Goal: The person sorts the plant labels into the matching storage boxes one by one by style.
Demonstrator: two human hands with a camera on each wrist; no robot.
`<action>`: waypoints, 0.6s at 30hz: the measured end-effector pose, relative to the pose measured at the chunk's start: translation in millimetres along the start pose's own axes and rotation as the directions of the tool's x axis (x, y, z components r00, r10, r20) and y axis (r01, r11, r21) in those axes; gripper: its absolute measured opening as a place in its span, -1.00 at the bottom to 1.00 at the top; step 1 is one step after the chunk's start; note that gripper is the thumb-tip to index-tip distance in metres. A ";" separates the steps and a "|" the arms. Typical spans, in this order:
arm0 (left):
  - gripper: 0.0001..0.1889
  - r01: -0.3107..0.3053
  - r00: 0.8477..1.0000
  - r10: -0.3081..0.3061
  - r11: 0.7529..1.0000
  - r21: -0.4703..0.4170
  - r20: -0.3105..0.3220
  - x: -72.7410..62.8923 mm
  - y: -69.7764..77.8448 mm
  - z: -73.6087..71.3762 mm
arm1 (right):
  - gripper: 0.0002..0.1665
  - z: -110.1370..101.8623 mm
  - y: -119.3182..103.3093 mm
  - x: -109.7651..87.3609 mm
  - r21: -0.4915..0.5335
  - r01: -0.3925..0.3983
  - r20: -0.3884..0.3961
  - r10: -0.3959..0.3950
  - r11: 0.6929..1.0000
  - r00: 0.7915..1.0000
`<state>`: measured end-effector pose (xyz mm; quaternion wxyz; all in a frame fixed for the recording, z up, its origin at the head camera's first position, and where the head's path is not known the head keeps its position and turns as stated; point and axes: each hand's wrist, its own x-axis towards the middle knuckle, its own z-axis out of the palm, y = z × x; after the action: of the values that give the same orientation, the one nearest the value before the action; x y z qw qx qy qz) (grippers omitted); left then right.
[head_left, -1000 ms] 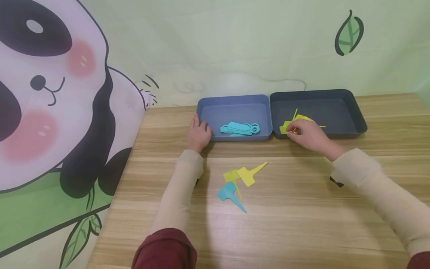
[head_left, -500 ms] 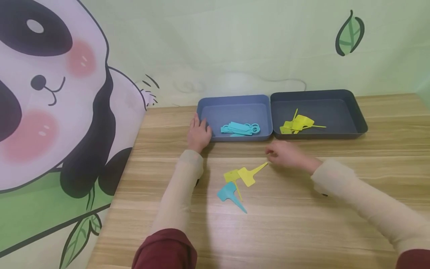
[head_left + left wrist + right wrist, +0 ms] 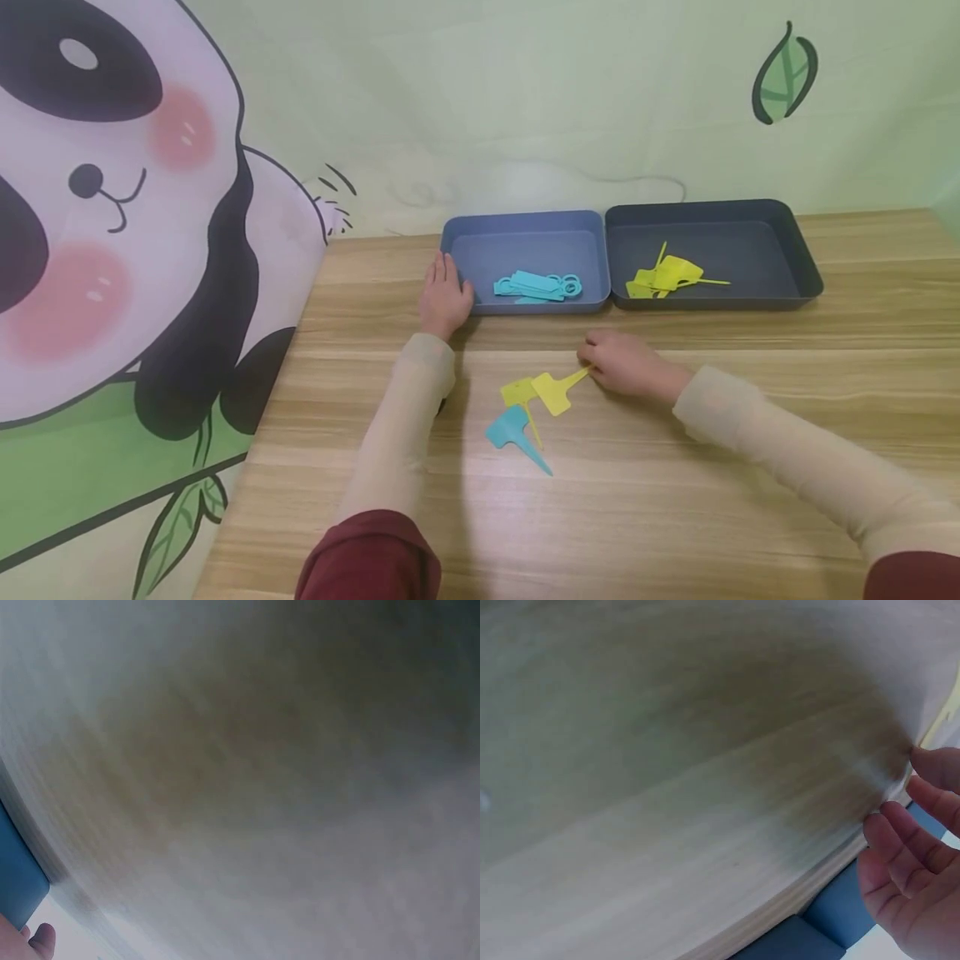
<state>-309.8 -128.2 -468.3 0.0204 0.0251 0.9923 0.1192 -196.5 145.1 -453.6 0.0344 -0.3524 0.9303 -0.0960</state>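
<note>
In the head view, my right hand (image 3: 622, 362) is at the pointed stem of a yellow T-shaped plant label (image 3: 553, 393) on the table, thumb and forefinger pinching the stem end. The right wrist view shows the yellow stem (image 3: 943, 712) reaching between those fingertips, the other fingers loosely bent. A second yellow label (image 3: 516, 392) lies partly under the first, and a turquoise T-shaped label (image 3: 507, 427) overlaps its stem. My left hand (image 3: 446, 298) rests with extended fingers against the left side of the blue tray (image 3: 525, 310).
Several turquoise ring-ended tags (image 3: 537, 286) lie in the blue tray. Beside it on the right, a dark tray (image 3: 750, 250) holds several yellow labels (image 3: 675, 273). Both trays stand at the table's (image 3: 675, 500) back edge, before a panda-printed wall cloth (image 3: 480, 100).
From over the dark tray, my right hand has come forward and left to the yellow label's stem, leaving yellow labels in the tray. My left hand has stayed by the blue tray.
</note>
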 end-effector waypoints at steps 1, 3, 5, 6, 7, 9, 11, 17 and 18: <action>-0.34 -0.001 1.000 0.001 1.000 0.000 -0.003 0.2 0.1 0.0 | -0.95 0.7 -0.3 -0.4 -0.005 0.004 -0.011 -0.004 1.000 1.000; -0.34 -0.003 1.000 0.003 1.000 -0.002 -0.010 0.8 -0.1 0.4 | -0.96 1.8 -0.5 -1.2 -0.011 0.015 -0.027 -0.016 1.000 1.000; -0.34 -0.004 1.000 0.004 1.000 -0.001 -0.012 1.3 -0.3 0.7 | -0.97 2.8 -0.3 -2.0 -0.014 0.027 -0.041 -0.027 1.000 0.999; -0.34 -0.003 1.000 0.003 1.000 -0.002 -0.011 1.3 -0.5 0.8 | -0.97 3.1 -0.1 -2.4 -0.013 0.032 -0.046 -0.032 0.999 0.998; -0.34 -0.002 1.000 0.002 1.000 -0.004 -0.012 1.2 -0.6 1.0 | -0.97 3.4 -0.1 -2.9 -0.013 0.036 -0.050 -0.036 0.999 0.998; -0.34 0.000 1.000 0.000 1.000 -0.007 -0.010 1.1 -0.5 1.1 | -0.97 4.2 0.3 -3.7 -0.011 0.043 -0.061 -0.044 0.999 0.997; -0.34 0.000 1.000 0.000 1.000 -0.008 -0.008 1.0 -0.4 1.4 | -0.96 5.1 0.8 -4.3 -0.010 0.046 -0.070 -0.047 0.999 0.996; -0.34 -0.003 1.000 0.003 1.000 -0.010 -0.023 1.2 -1.0 2.9 | -0.95 8.1 2.7 -5.2 -0.004 0.036 -0.085 -0.036 0.999 0.996; -0.34 -0.002 1.000 0.002 1.000 -0.008 -0.024 1.3 -1.0 2.9 | -0.94 8.2 2.9 -5.4 -0.003 0.033 -0.086 -0.033 0.999 0.996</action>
<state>-311.0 -128.3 -471.3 0.0085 0.0248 0.9920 0.1235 -193.2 149.6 -462.2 -0.0075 -0.3633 0.9250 -0.1109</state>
